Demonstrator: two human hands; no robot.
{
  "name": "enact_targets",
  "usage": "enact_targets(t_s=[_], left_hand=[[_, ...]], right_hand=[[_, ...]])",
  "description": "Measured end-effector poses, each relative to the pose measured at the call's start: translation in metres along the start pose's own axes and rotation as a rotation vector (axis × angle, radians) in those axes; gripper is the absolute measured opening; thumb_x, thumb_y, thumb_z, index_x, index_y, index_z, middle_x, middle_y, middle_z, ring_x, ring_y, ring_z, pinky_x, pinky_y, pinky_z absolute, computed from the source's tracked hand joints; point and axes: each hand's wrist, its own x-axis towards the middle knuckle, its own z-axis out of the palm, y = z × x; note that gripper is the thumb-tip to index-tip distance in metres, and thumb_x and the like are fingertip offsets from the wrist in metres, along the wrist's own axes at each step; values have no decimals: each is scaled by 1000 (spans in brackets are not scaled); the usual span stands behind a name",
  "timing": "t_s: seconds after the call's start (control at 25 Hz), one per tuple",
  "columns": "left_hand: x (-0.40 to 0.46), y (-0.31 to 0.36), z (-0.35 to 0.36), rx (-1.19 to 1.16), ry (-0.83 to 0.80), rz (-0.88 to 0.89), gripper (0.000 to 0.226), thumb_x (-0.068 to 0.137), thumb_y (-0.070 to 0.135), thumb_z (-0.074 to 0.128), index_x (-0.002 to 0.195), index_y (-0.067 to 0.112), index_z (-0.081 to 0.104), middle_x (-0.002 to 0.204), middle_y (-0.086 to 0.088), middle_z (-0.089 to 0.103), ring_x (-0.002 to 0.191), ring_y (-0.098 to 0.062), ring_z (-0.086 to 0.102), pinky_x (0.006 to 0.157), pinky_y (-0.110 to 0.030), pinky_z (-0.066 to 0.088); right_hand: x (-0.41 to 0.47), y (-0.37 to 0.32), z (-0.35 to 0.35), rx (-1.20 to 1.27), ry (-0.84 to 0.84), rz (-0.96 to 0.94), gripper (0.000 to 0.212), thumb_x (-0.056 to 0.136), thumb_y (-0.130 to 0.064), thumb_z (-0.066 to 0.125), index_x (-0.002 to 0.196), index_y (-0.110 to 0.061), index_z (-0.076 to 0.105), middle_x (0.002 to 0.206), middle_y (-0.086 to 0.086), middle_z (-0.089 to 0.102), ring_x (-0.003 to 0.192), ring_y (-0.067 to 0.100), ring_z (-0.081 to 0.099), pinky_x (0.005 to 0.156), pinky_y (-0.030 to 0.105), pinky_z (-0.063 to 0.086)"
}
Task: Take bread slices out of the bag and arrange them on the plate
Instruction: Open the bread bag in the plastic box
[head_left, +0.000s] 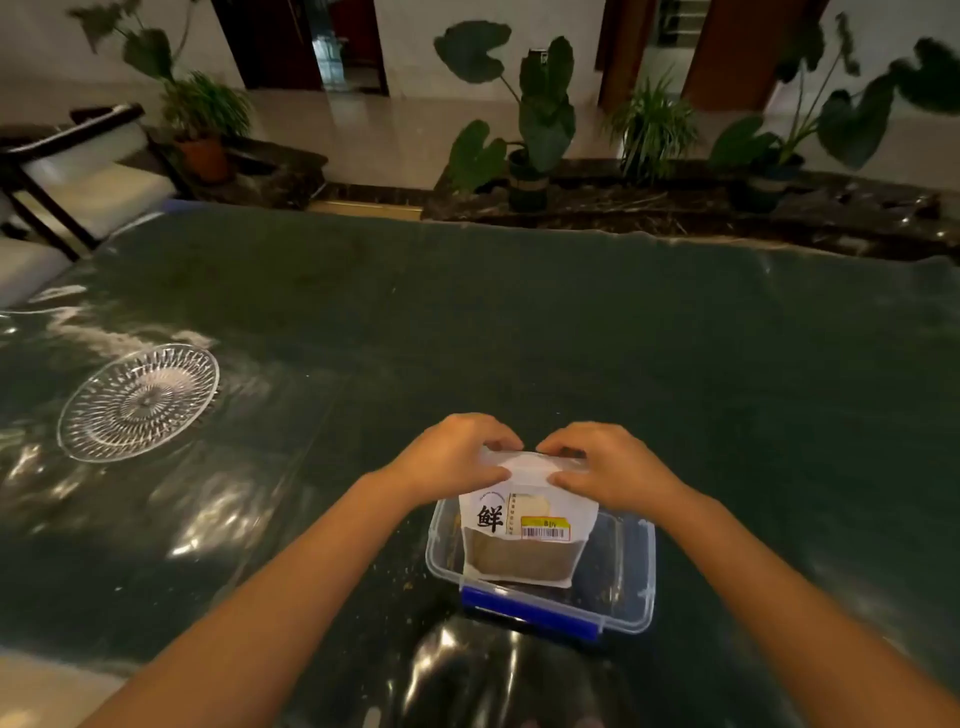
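Note:
A white bread bag (524, 535) with a black character and a yellow barcode label stands upright in a clear plastic box (631, 587) near the table's front edge. My left hand (457, 457) pinches the bag's top at its left side. My right hand (608, 465) pinches the top at its right side. The two hands almost touch over the sealed strip. Brown bread shows through the bag's clear lower window. A cut-glass plate (139, 402) lies far to the left with nothing on it.
The table (519, 322) wears a dark green cloth under shiny clear plastic. The box has a blue latch (530, 610) on its near side. Crumbs lie beside the box. A chair (67, 171) stands at the back left, potted plants (540, 130) beyond the far edge.

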Motion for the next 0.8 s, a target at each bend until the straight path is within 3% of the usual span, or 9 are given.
enact_targets(t_s=[0.2,0.36,0.56,0.68,0.8], left_hand=[[1,-5,14,-127,115,-83,19,81,18,66,100,21,69,99,3,67,90,-8,60,81,-25,53],[-1,-9,15,-183,138,-89,24,81,18,66,104,20,68,98,6,65,92,-8,61,81,-22,52],[-10,-14,14,-73,116,-50,45,80,19,66,123,25,52,114,11,54,103,-3,52,86,-19,46],[-10,-11,9,-108,220,-10,35,81,13,66,115,19,58,107,4,59,96,-6,56,80,-17,49],[-8,-7,3,-190,295,6,19,81,14,67,100,17,67,95,5,65,87,-5,60,75,-16,51]], right_hand=[[-8,4,11,12,112,30,35,80,-27,65,114,-28,61,111,-8,63,102,8,57,83,23,48],[-17,12,17,-100,203,-66,41,84,-21,61,124,-24,55,119,-3,62,109,12,57,89,28,49],[-11,12,14,249,278,108,30,80,-17,67,109,-20,65,108,-2,67,97,8,59,78,14,47],[-9,11,10,434,299,204,16,81,-22,66,97,-25,68,92,-12,64,86,6,61,67,12,48],[-6,8,8,513,326,245,12,83,-21,64,93,-28,66,90,-14,61,85,6,60,64,12,46]])
